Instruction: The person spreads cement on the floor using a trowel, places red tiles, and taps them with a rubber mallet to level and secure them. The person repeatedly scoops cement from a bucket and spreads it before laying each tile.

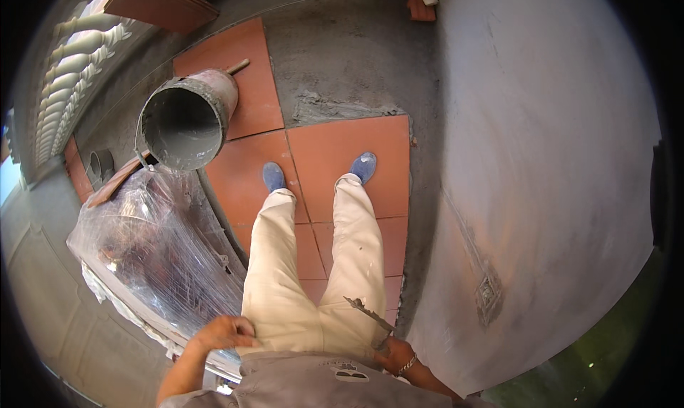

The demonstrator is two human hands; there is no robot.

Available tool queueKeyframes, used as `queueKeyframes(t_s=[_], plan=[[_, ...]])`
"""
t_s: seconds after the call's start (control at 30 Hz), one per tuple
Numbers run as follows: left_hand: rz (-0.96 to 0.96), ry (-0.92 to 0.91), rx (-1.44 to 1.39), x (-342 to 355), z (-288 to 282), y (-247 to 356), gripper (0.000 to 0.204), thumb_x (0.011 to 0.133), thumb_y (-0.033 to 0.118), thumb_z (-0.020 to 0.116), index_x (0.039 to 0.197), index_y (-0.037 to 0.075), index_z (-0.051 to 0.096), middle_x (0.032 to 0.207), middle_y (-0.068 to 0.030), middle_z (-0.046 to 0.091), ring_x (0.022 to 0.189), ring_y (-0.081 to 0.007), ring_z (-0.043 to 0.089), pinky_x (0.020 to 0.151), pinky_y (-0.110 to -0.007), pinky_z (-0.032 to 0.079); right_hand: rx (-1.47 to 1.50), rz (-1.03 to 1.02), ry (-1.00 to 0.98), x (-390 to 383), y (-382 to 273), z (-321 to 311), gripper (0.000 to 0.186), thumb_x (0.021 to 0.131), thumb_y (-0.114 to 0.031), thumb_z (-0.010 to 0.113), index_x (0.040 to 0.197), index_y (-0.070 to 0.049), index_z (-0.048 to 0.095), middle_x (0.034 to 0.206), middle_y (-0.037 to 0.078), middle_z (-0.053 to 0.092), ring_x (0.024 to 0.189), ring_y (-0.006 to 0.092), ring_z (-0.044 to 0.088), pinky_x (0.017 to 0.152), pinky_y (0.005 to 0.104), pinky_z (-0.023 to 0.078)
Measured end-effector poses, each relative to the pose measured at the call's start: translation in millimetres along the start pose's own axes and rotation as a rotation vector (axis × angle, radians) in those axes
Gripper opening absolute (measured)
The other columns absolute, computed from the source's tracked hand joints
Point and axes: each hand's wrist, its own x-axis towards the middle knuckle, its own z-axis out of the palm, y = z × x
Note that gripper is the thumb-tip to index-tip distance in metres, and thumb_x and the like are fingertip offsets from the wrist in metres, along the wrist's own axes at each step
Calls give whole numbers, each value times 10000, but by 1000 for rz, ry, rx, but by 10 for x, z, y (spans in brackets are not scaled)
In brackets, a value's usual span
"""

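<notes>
My left hand (225,332) is at the left hip of my cream trousers (285,305), fingers loosely bent and apart, with nothing visible in them. My right hand (393,353), with a chain bracelet at the wrist, grips a mortar-coated trowel (367,312) beside my right thigh. My blue shoes (363,166) stand on square terracotta tiles (356,144). A large mortar-smeared bucket (226,87) with grey residue inside stands ahead on the left, and a stick shows behind it.
A plastic-wrapped bulky object (149,244) lies left. A grey wall (534,158) runs along the right. Bare mortar floor (335,59) lies ahead, with stacked tiles (160,5), other tile pieces (419,2), a smaller bucket (100,164) and a white balustrade (68,87) beyond.
</notes>
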Motion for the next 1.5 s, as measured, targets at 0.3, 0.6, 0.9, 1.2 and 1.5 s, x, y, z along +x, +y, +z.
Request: queueKeyframes(t_s=[0.3,0.6,0.9,1.2,1.5], plan=[[-3,-617,-254,-190,758,-160,212,914,224,679,1045,59,703,979,-44,745,901,-159,689,811,-310,520,-182,-61,3,257,-547,-904,525,819,-505,731,1107,-80,619,873,203,700,806,394,689,696,462,555],[155,803,-309,3871,-1442,-795,505,903,296,680,1274,-34,584,1069,-223,706,1014,-315,683,903,-376,521,-993,-493,609,4333,-1148,-2559,326,880,-243,664,1135,-59,578,955,167,659,836,384,660,706,488,538],[-55,914,166,5901,-2346,-506,957,871,452,693,1535,-32,203,1551,-317,267,1288,-440,504,1053,-448,451,-1422,-199,192,6493,-1936,-2521,289,957,-280,581,1124,-44,592,1034,177,713,981,365,681,833,474,544],[112,867,174,5876,-2388,-603,962,851,412,708,1511,-87,217,1520,-394,238,1290,-496,474,1076,-464,422,-1625,-215,156,6752,-2336,-2187,292,949,-195,560,1191,-32,567,1047,194,710,959,370,693,806,481,555],[129,768,156,5814,-2423,-594,954,846,382,713,1516,-86,222,1537,-388,195,1352,-470,420,1117,-436,376,-1654,94,197,6520,-1937,-2550,395,895,-93,630,1275,-59,526,1168,155,702,1063,318,697,802,455,562]])
